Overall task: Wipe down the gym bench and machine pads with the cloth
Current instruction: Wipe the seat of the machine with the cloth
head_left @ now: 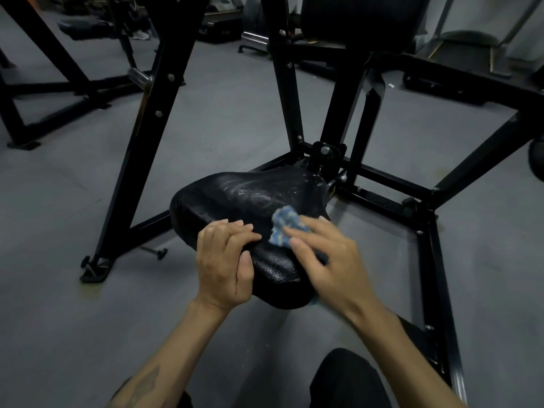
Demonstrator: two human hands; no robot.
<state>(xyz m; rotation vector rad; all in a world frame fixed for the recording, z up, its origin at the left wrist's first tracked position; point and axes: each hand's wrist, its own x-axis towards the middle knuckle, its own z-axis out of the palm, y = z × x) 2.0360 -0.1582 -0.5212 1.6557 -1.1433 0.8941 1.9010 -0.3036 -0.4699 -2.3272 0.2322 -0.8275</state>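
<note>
Right hand (329,257) pressing bunched cloth (285,228) onto seat pad (235,198), blurred; left hand (225,260) curled over pad's near edge. Could slip off, maybe missing the far smears.

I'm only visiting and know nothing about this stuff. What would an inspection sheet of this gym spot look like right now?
Surface: black textured seat pad, pale smeary streaks on its far half.
Job's things: crumpled blue and white cloth lying on the pad's right side.
Clutter: a loose black knobbed pin on the grey floor by the frame's foot.
Grippers: left hand curled over the pad's near edge; right hand pressing the cloth, blurred.
Cables: nothing seen.
Surroundings: black steel machine frame around the seat, an upper pad behind it, more equipment in the dim background.
</note>
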